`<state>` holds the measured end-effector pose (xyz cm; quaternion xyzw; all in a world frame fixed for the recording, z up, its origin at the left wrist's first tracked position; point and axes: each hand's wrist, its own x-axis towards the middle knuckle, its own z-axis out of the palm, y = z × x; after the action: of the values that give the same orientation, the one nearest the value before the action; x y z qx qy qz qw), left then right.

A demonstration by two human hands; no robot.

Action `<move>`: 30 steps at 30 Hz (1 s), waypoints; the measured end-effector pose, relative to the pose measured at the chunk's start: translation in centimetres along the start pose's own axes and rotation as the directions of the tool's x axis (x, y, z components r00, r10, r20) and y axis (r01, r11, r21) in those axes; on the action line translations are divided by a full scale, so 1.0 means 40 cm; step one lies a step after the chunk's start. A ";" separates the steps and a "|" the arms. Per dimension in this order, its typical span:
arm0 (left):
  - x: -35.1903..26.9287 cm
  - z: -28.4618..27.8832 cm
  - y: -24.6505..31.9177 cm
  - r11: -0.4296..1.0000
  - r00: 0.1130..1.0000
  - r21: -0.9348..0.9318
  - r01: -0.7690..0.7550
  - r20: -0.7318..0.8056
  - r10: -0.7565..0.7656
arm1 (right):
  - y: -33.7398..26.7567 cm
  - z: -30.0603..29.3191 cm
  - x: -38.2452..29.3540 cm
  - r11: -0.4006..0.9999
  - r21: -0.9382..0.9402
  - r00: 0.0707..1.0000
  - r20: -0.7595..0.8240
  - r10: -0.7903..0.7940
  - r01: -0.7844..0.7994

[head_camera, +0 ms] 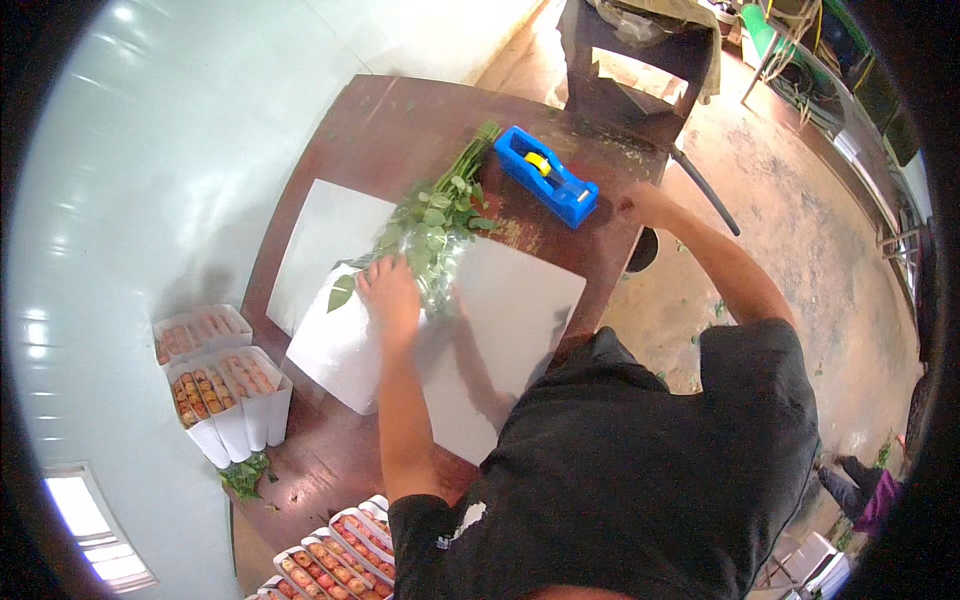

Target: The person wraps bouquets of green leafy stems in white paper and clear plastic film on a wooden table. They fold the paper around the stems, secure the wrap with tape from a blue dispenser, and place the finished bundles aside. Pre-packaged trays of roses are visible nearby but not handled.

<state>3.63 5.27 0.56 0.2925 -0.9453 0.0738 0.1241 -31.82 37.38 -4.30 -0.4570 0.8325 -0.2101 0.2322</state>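
Observation:
A bunch of green-leaved stems (431, 221) lies across the table, its flower end covered by a white wrapper (337, 337). My left hand (391, 292) presses on this wrapped bunch, fingers spread over the wrapper's edge by the leaves. Clear plastic film (442, 262) shines beside the fingers. Beneath the bunch is a smooth pale sheet or board (517, 300). A blue tape dispenser (544, 176) with a yellow-cored roll stands near the bare stem ends. Just right of its cutting end is my right hand (637, 205), fingers curled; whether it holds tape is unclear.
The dark red table (337, 150) meets a pale wall on the left. Bunches of roses in white sleeves (232, 397) stand at its left edge, with more rose bunches (337, 559) at the bottom. A dark chair (637, 67) adjoins the far edge. Another person (862, 495) is at lower right.

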 end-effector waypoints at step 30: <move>-0.029 0.089 0.020 0.959 0.952 -0.277 0.066 -0.270 -0.144 | -0.691 0.386 0.416 0.987 0.161 0.998 0.052 -0.031 0.023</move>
<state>3.41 5.79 -3.23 0.3096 -0.9014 -0.0182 0.3021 -12.44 7.33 -4.41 -0.4535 0.8001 -0.2671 0.2879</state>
